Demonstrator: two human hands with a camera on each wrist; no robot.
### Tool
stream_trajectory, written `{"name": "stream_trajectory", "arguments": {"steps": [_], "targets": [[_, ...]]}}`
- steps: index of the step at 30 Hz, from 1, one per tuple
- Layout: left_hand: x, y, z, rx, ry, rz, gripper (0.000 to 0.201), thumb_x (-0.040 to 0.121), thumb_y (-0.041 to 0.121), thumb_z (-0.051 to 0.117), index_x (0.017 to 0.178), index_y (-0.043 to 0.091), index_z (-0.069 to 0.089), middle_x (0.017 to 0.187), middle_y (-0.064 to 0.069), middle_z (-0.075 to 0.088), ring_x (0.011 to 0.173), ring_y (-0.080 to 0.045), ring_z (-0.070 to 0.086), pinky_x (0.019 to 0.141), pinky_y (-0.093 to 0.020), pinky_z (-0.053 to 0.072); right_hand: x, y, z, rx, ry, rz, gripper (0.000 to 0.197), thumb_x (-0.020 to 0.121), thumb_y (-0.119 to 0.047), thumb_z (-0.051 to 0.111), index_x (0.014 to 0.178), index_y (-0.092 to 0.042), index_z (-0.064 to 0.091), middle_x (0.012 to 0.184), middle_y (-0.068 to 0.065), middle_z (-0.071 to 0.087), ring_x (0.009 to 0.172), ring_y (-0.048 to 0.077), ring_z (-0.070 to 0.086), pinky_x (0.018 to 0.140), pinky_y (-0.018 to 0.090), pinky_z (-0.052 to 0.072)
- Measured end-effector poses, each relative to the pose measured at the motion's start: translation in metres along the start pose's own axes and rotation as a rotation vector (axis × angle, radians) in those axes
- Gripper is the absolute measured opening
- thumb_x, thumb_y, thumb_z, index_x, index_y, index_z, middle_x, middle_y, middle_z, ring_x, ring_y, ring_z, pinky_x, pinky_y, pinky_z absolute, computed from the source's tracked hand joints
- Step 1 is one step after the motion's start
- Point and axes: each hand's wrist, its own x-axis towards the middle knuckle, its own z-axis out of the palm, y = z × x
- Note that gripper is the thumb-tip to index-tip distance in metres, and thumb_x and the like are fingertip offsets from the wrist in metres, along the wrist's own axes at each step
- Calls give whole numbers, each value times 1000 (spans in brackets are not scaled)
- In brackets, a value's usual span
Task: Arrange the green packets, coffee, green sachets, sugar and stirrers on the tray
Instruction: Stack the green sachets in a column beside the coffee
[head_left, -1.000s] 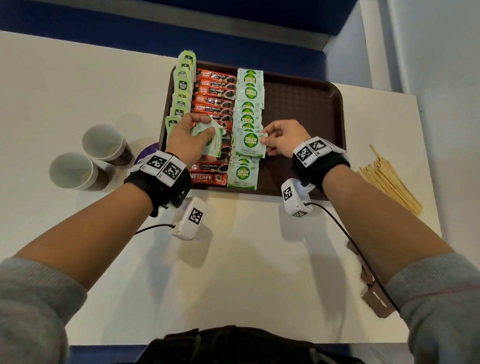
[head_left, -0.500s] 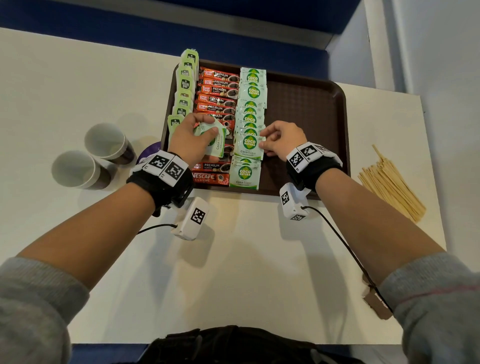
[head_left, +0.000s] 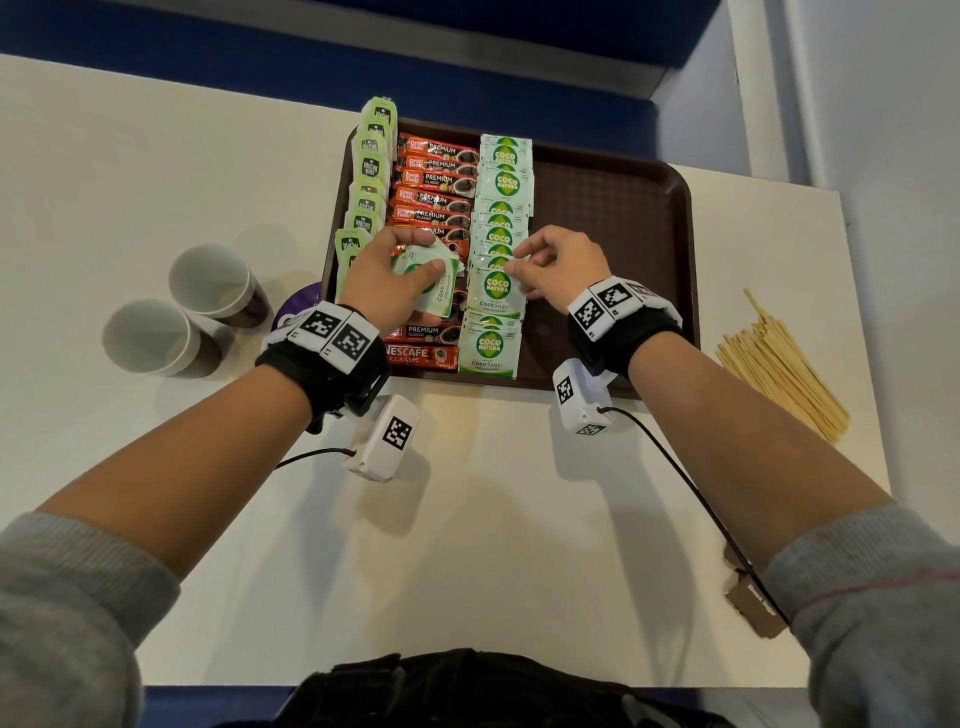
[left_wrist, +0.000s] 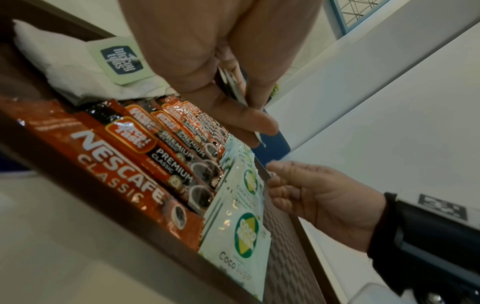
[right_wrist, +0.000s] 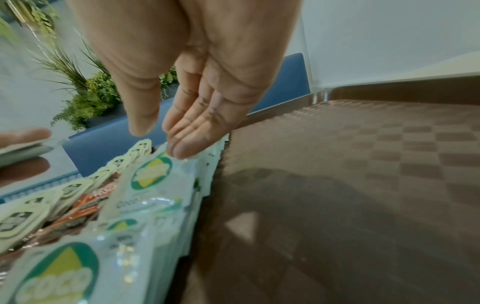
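Note:
A brown tray (head_left: 613, 218) holds three rows: green tea packets (head_left: 370, 169) along its left rim, red coffee sticks (head_left: 435, 188) beside them, and green-and-white Coco Sugar sachets (head_left: 503, 179) in the middle. My left hand (head_left: 423, 254) hovers over the coffee row and grips a small stack of sugar sachets (head_left: 431, 288) between thumb and fingers; in the left wrist view this left hand (left_wrist: 246, 115) shows the stack edge-on. My right hand (head_left: 517, 260) touches the right edge of a sachet (head_left: 492, 288) lying in the row, its fingers (right_wrist: 182, 148) nearly straight. Wooden stirrers (head_left: 779, 366) lie on the table right of the tray.
Two paper cups (head_left: 171, 312) stand on the table left of the tray, with a purple lid (head_left: 296, 312) next to them. The right half of the tray floor (right_wrist: 363, 164) is bare. A blue wall edge runs behind the table.
My right hand has laid its sachet into the sugar row and eased its pinch to a fingertip touch. My left hand has kept its stack in place.

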Motion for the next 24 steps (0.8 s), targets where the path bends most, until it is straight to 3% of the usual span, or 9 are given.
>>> {"name": "stream_trajectory", "arguments": {"steps": [5, 8, 12, 17, 20, 24], "targets": [[-4, -2, 0, 24, -43, 46, 33, 83, 13, 71, 108, 23, 52, 121, -2, 52, 87, -20, 64, 46, -21, 54, -9, -25, 10, 51, -91, -40, 25, 84, -35, 68, 95, -13, 66, 76, 4, 66, 64, 11, 65, 65, 22, 57], [-6, -3, -1, 45, -68, 60, 38, 78, 15, 77, 105, 26, 53, 125, -6, 52, 85, -18, 64, 48, -22, 54, -10, -34, 14, 35, -171, -52, 27, 83, -37, 69, 96, -14, 66, 77, 2, 67, 64, 11, 66, 64, 21, 57], [-6, -1, -1, 60, -79, 77, 42, 74, 14, 80, 105, 25, 53, 115, -2, 55, 78, -13, 63, 46, -20, 53, -10, -37, 16, 20, -227, -66, 29, 79, -29, 74, 100, -11, 67, 77, 4, 65, 65, 16, 65, 65, 24, 57], [-6, -1, -1, 55, -91, 86, 40, 74, 17, 80, 104, 23, 55, 103, 4, 58, 73, -10, 63, 46, -21, 52, -8, -38, 13, 53, -259, -52, 24, 81, -15, 72, 103, -6, 66, 68, 3, 62, 59, 11, 62, 62, 21, 56], [-4, -4, 0, 28, -97, 70, 34, 77, 17, 78, 104, 19, 57, 106, 0, 61, 71, -11, 65, 48, -24, 55, -8, -35, 9, 82, -252, -52, 11, 82, -11, 71, 91, -13, 66, 67, 2, 62, 58, 10, 63, 65, 23, 57], [-3, -4, 1, -5, -85, 27, 22, 84, 16, 71, 101, 14, 58, 92, -3, 65, 57, -8, 64, 45, -19, 52, -5, -27, 5, 218, -189, -45, 14, 83, -5, 68, 81, -16, 60, 66, 4, 60, 53, 9, 63, 63, 25, 58]]}}
